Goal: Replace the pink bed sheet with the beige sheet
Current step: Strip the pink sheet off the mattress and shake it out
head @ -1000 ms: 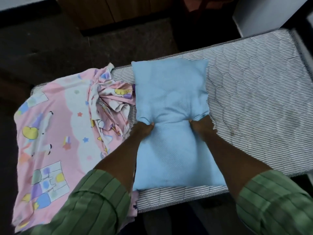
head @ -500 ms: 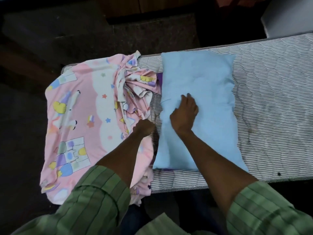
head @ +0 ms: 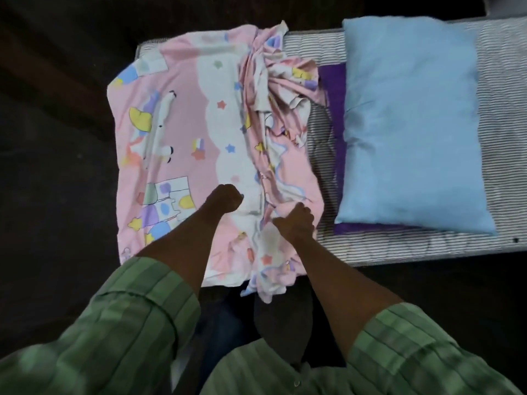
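On the mattress, both hands' grip apparently bunches pink sheet.

Your left hand is curled into a fist, knuckles up, forearm reaching far. Your right hand sits just right of it, fingers bent and pinching, both sleeves rolled back.

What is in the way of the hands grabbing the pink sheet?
Nothing visible. Both the left hand and the right hand are already on the pink sheet, fingers curled into its bunched cloth. The blue pillow lies off to the side on the striped mattress, not on the sheet.
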Available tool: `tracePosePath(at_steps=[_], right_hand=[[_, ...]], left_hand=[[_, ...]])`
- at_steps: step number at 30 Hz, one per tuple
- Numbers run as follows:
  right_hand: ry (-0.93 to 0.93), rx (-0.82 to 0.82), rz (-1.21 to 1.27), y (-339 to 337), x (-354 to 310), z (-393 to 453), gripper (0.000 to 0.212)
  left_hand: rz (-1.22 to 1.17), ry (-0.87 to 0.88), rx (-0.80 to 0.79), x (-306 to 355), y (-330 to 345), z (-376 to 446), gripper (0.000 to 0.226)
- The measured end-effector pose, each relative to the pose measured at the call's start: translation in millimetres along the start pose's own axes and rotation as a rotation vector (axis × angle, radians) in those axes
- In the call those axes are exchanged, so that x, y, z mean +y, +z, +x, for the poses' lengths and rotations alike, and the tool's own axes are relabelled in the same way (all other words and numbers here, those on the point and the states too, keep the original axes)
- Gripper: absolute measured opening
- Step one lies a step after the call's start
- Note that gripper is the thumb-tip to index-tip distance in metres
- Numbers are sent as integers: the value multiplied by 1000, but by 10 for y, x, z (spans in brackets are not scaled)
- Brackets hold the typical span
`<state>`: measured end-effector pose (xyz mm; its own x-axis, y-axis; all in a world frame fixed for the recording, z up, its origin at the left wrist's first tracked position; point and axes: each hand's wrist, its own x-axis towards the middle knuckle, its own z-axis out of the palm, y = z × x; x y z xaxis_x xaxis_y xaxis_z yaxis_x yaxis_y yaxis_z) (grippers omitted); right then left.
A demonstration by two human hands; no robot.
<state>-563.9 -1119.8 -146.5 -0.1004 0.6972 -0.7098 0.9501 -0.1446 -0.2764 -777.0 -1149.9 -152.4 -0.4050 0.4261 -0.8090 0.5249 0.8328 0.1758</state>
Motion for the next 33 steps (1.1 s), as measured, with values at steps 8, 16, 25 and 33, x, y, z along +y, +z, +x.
tracePosePath(at_steps=[8, 16, 25, 33], right_hand=[[370, 32, 263, 1003, 379, 263, 142], [218, 191, 339, 2001, -219, 277, 119], [-115, -121, 981, 2179, -1375, 439, 71], [-142, -162, 888, 1991, -1032, 683, 41]], left_hand=[[217, 228, 30, -1149, 531, 429, 40], [401, 351, 234, -1801, 862, 727, 30], [164, 136, 446, -2041, 407, 929, 17], [-82, 299, 542, -2524, 669, 683, 43]])
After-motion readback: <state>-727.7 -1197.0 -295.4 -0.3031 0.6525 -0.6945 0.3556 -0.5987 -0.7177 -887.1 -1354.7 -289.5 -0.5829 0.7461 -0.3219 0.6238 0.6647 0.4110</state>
